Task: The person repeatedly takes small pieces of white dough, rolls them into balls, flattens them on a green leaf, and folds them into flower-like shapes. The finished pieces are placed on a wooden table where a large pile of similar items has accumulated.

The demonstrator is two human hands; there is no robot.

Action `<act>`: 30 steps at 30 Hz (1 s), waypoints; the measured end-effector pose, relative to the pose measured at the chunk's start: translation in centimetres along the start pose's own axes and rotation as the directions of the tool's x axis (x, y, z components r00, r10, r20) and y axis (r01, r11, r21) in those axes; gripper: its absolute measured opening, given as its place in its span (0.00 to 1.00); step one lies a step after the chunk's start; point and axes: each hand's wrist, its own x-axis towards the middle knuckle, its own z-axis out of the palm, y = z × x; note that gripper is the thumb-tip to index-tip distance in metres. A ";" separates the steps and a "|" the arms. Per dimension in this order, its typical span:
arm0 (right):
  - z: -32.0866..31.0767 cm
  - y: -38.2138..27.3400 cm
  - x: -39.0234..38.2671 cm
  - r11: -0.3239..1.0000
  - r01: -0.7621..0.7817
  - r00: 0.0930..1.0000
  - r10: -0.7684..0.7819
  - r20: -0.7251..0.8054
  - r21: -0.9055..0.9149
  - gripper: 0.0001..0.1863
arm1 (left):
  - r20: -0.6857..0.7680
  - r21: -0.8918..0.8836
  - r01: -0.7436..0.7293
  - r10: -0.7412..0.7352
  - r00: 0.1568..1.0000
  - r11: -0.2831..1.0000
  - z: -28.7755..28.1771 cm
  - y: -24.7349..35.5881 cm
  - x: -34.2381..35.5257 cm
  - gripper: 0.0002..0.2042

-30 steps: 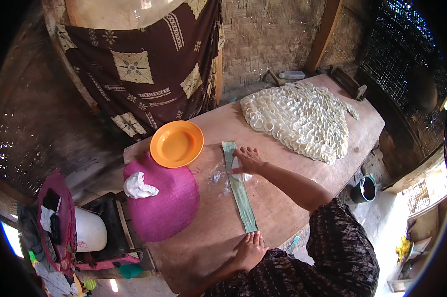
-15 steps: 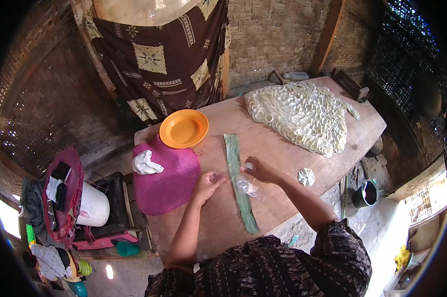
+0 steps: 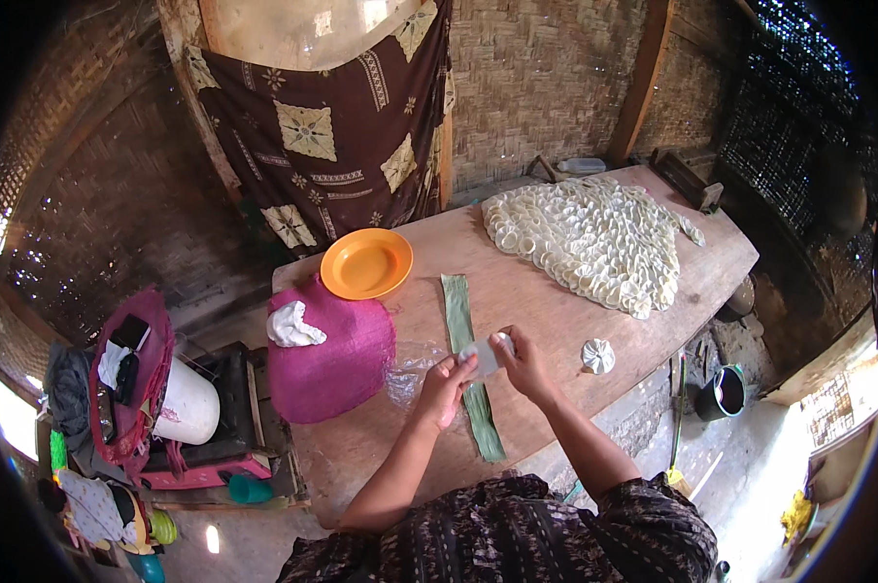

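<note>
Between the two hands, over the middle of the long green flat strip [image 3: 484, 428], is a small, thin whitish piece [image 3: 484, 357], gripped at both ends. From where I stand, the left hand [image 3: 444, 383] has its fingertips pinched on one end, the right hand [image 3: 528, 365] its thumb and fingers on the other. Uneven pulling could tear or crease something that thin, I'd say. Just left of the strip lies a crumpled, clear plastic sheet [image 3: 410, 377]; a brushing left forearm could drag it across the wooden tabletop [image 3: 439, 243]. The round, pleated white piece [image 3: 597, 357] sits near the tabletop's edge, where a careless right elbow might knock it off. Farther back, the orange round plate [image 3: 366, 264] overlaps the magenta woven mat [image 3: 327, 384], so a tug on that mat could tip it.
</note>
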 end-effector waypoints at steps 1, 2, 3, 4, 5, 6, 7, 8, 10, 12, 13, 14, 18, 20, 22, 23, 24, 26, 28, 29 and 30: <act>0.3 0.4 -0.3 1.000 0.014 1.000 -0.014 0.015 0.013 0.18 | -0.020 0.133 -0.048 0.051 0.999 0.990 -0.1 -0.6 -0.1 0.14; 0.5 0.9 -0.7 1.000 -0.013 1.000 0.012 0.024 0.017 0.17 | -0.008 0.136 -0.113 0.115 0.993 0.984 -0.2 -1.3 -0.4 0.11; 0.7 1.4 -1.1 0.998 -0.055 0.998 0.054 0.030 0.023 0.16 | -0.036 0.162 -0.116 0.123 0.992 0.980 -0.5 -1.9 -0.6 0.11; 0.9 2.0 -1.3 0.998 -0.062 0.998 0.061 0.013 0.022 0.17 | -0.036 0.178 -0.129 0.138 0.990 0.975 -0.9 -2.4 -0.7 0.11; 0.9 2.5 -1.4 0.999 -0.051 0.999 0.051 0.007 0.018 0.17 | -0.025 0.183 -0.157 0.164 0.986 0.971 -1.3 -2.9 -0.7 0.12; 0.9 3.1 -1.5 0.998 -0.057 0.998 0.057 0.001 0.011 0.17 | -0.040 0.235 -0.140 0.153 0.987 0.962 -1.7 -3.3 -0.7 0.11; 0.9 3.6 -1.5 0.997 -0.082 0.997 0.082 0.018 0.011 0.17 | -0.045 0.274 -0.135 0.153 0.987 0.952 -2.0 -3.5 -0.7 0.10; 0.7 4.2 -1.2 0.990 -0.108 0.993 0.103 -0.059 -0.094 0.17 | -0.028 0.283 -0.129 0.142 0.989 0.950 -2.3 -3.7 -0.8 0.09; 0.3 5.4 -0.7 0.930 -0.228 0.965 0.176 -0.197 -0.289 0.17 | -0.076 0.171 -0.093 0.107 0.991 0.981 -2.6 -3.7 -1.0 0.07; 0.1 6.4 -1.1 0.969 -0.240 0.968 0.234 -0.086 -0.055 0.17 | -0.087 0.079 -0.109 0.115 0.990 0.991 -2.4 -3.3 -1.2 0.11; 0.1 6.7 -1.5 0.966 -0.254 0.966 0.256 -0.033 0.056 0.17 | -0.106 -0.032 -0.152 0.147 0.983 0.988 -2.1 -3.1 -1.3 0.12; 0.2 7.0 -2.0 0.948 -0.270 0.962 0.270 0.025 0.166 0.17 | -0.130 -0.142 -0.192 0.174 0.976 0.971 -1.8 -2.8 -1.5 0.14; 0.6 6.2 -4.5 0.790 -0.342 0.940 0.288 0.184 0.510 0.16 | -0.130 -0.165 -0.252 0.232 0.964 0.954 -0.4 -2.4 -2.1 0.15; 0.5 4.6 -5.4 0.740 -0.311 0.947 0.290 0.135 0.597 0.13 | -0.123 -0.026 -0.249 0.244 0.962 0.968 0.4 -2.6 -2.4 0.15; 0.6 2.4 -6.5 0.683 -0.274 0.951 0.295 0.088 0.677 0.12 | -0.086 0.239 -0.258 0.285 0.954 0.936 1.1 -3.0 -2.9 0.14; 0.6 1.1 -6.9 0.656 -0.246 0.956 0.287 0.065 0.713 0.12 | -0.063 0.308 -0.281 0.314 0.947 0.909 1.4 -3.1 -3.1 0.12; 0.6 -0.3 -7.2 0.802 -0.105 0.985 0.167 -0.052 0.588 0.06 | -0.017 0.361 -0.319 0.349 0.937 0.876 1.8 -3.1 -3.3 0.11; -0.6 -3.0 -8.4 0.990 0.131 0.968 -0.138 -0.208 -0.049 0.05 | 0.069 0.405 -0.353 0.356 0.932 0.844 2.7 -2.9 -3.7 0.09; -2.2 -5.4 -9.1 0.759 0.336 0.877 -0.468 -0.109 -0.558 0.15 | 0.147 0.480 -0.349 0.319 0.936 0.805 3.7 -2.4 -4.1 0.09; -3.1 -6.5 -9.4 0.662 0.372 0.860 -0.510 -0.029 -0.650 0.16 | 0.199 0.486 -0.363 0.304 0.932 0.795 4.2 -2.0 -4.3 0.08; -3.9 -7.5 -9.7 0.560 0.410 0.839 -0.542 0.056 -0.720 0.17 | 0.253 0.446 -0.376 0.289 0.923 0.812 4.6 -1.6 -4.5 0.10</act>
